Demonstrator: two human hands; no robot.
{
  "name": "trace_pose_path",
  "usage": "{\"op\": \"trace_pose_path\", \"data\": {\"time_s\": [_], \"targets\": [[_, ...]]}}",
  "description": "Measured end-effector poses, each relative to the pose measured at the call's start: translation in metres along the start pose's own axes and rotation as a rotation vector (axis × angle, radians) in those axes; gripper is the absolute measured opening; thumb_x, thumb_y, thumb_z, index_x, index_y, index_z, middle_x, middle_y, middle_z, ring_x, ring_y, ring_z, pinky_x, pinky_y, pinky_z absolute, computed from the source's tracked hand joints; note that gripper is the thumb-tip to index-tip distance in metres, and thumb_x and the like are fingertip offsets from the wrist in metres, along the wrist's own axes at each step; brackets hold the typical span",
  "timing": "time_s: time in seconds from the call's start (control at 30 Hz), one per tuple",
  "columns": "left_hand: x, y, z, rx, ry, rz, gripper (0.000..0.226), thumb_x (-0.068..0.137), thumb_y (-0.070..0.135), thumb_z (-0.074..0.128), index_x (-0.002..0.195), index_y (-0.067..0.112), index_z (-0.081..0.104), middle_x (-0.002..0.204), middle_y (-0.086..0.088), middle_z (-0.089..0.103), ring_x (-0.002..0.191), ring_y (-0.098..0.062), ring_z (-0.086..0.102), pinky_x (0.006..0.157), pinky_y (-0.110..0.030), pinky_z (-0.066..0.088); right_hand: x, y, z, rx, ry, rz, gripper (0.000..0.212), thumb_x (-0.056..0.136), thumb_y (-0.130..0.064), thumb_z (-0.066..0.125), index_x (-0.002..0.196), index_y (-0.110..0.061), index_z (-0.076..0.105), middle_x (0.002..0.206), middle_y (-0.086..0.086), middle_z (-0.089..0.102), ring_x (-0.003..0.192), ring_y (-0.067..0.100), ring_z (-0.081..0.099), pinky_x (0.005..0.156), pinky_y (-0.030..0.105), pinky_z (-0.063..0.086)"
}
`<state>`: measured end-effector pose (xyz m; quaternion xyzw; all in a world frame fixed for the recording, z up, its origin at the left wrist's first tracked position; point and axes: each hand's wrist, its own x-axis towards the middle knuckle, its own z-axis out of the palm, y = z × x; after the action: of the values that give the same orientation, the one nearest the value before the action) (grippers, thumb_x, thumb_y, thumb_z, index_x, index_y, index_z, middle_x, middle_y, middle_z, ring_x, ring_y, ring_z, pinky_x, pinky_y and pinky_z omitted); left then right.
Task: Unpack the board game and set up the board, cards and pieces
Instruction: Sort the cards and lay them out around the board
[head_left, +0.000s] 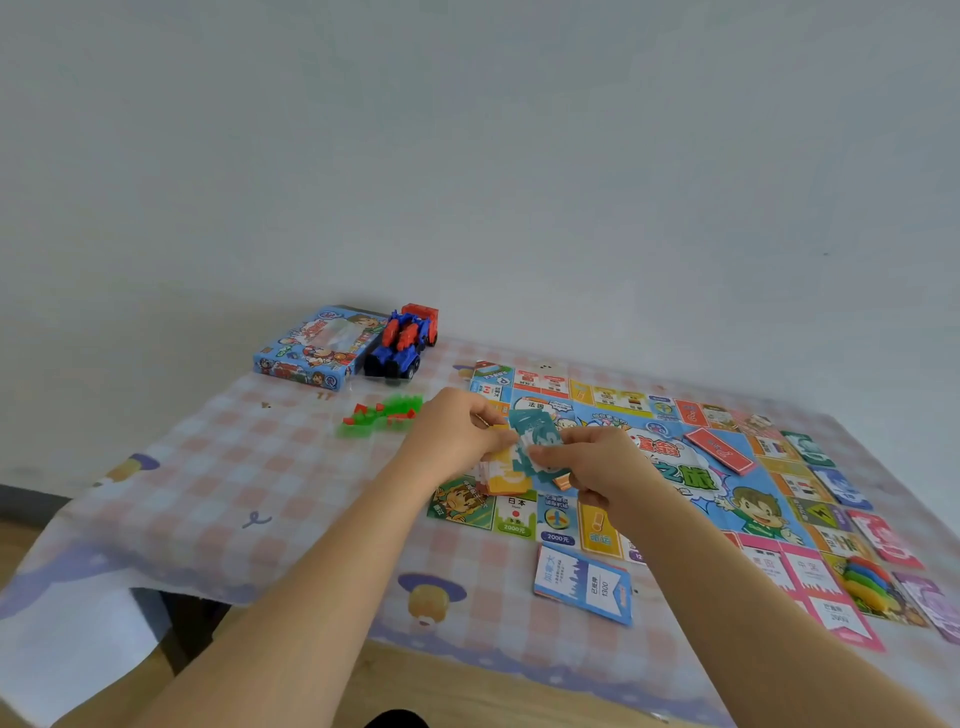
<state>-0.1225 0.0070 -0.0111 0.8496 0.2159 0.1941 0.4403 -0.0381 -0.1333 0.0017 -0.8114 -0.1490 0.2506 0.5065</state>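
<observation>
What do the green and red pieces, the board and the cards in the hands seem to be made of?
Green and red pieces: translucent, glossy plastic, since light shows through them. Board: probably thin printed paper, as it lies flat with no visible thickness. Cards: likely matte printed card, thin and fanned out.

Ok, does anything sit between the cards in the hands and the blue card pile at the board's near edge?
Nothing visible does. Between the held cards and the blue card pile lies only the flat board.
</observation>
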Motion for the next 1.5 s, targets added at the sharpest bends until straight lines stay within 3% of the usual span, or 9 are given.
{"op": "trace_pose_path", "data": {"time_s": [0.13, 0.23, 0.4, 0.6, 0.87, 1.07, 1.2, 1.33, 1.5], "targets": [[0.002, -0.003, 0.0, 0.099, 0.003, 0.013, 0.019, 0.079, 0.03, 0.075, 0.092, 0.018, 0.07, 0.084, 0.003, 0.07, 0.07, -0.011, 0.062, 0.071, -0.028, 0.054, -0.001, 0.001, -0.006, 0.019, 0.071, 0.004, 0.024, 0.079, -0.019, 0.075, 0.1, -0.01, 0.067, 0.072, 0.001, 0.06, 0.048, 0.01, 0.036, 0.038, 0.02, 0.029], [-0.001, 0.0, 0.001, 0.158, 0.079, 0.066, 0.024, 0.086, 0.026, 0.067, 0.108, 0.019, 0.068, 0.103, 0.007, 0.068, 0.082, -0.006, 0.061, 0.076, -0.022, 0.048, -0.004, 0.002, -0.011, -0.013, 0.072, -0.027, 0.022, 0.078, -0.018, 0.076, 0.097, -0.009, 0.071, 0.067, 0.0, 0.058, 0.049, 0.011, 0.034, 0.041, 0.021, 0.029], [-0.006, 0.016, 0.006, -0.116, -0.035, 0.136, 0.015, 0.087, 0.028, 0.066, 0.1, 0.022, 0.071, 0.088, 0.01, 0.068, 0.058, 0.0, 0.064, 0.045, -0.014, 0.043, -0.012, -0.002, -0.018, -0.283, 0.097, -0.158, 0.009, 0.074, -0.016, 0.078, 0.081, -0.013, 0.075, 0.061, -0.003, 0.059, 0.048, 0.008, 0.039, 0.045, 0.019, 0.032], [-0.008, 0.018, 0.022, 0.068, -0.163, 0.137, 0.014, 0.082, 0.016, 0.071, 0.094, 0.022, 0.072, 0.083, 0.009, 0.067, 0.059, -0.002, 0.058, 0.056, -0.017, 0.051, -0.017, 0.002, -0.029, -0.47, 0.083, -0.198, 0.011, 0.07, -0.013, 0.08, 0.077, -0.018, 0.075, 0.064, -0.005, 0.063, 0.051, 0.007, 0.046, 0.043, 0.017, 0.036], [-0.012, 0.022, 0.027, 0.195, -0.161, 0.194, 0.024, 0.079, 0.02, 0.074, 0.102, 0.024, 0.072, 0.098, 0.01, 0.069, 0.07, 0.004, 0.054, 0.058, -0.011, 0.038, -0.02, 0.013, -0.032, -0.467, 0.121, -0.259, 0.005, 0.075, -0.014, 0.076, 0.076, -0.019, 0.074, 0.059, -0.007, 0.062, 0.046, 0.006, 0.048, 0.045, 0.019, 0.041], [-0.013, 0.023, 0.026, 0.283, -0.169, 0.202, 0.036, 0.077, 0.021, 0.076, 0.111, 0.028, 0.068, 0.095, 0.011, 0.066, 0.075, -0.001, 0.056, 0.064, -0.015, 0.045, -0.024, 0.011, -0.032, -0.537, 0.084, -0.265, 0.02, 0.076, -0.017, 0.076, 0.096, -0.02, 0.074, 0.075, -0.008, 0.065, 0.053, 0.005, 0.052, 0.045, 0.016, 0.039], [-0.014, 0.023, 0.025, 0.307, -0.158, 0.224, 0.021, 0.081, 0.019, 0.071, 0.1, 0.028, 0.073, 0.087, 0.013, 0.066, 0.071, 0.001, 0.054, 0.059, -0.014, 0.04, -0.025, 0.012, -0.031, -0.516, 0.116, -0.291, 0.012, 0.08, -0.017, 0.073, 0.091, -0.02, 0.075, 0.068, -0.009, 0.065, 0.053, 0.006, 0.055, 0.046, 0.016, 0.043], [-0.014, 0.022, 0.025, 0.422, -0.195, 0.222, 0.021, 0.083, 0.022, 0.067, 0.103, 0.022, 0.073, 0.093, 0.005, 0.07, 0.078, -0.008, 0.059, 0.067, -0.022, 0.047, -0.026, 0.011, -0.029, -0.548, 0.158, -0.343, 0.019, 0.08, -0.02, 0.073, 0.098, -0.022, 0.074, 0.081, -0.006, 0.07, 0.062, 0.007, 0.061, 0.054, 0.017, 0.048], [-0.014, 0.022, 0.027, 0.386, -0.16, 0.232, 0.017, 0.081, 0.02, 0.07, 0.098, 0.024, 0.072, 0.093, 0.006, 0.07, 0.08, -0.007, 0.061, 0.075, -0.027, 0.053, -0.025, 0.012, -0.026, -0.69, 0.115, -0.348, 0.014, 0.084, -0.023, 0.068, 0.096, -0.023, 0.075, 0.083, -0.006, 0.071, 0.056, 0.004, 0.053, 0.053, 0.017, 0.046]]}}
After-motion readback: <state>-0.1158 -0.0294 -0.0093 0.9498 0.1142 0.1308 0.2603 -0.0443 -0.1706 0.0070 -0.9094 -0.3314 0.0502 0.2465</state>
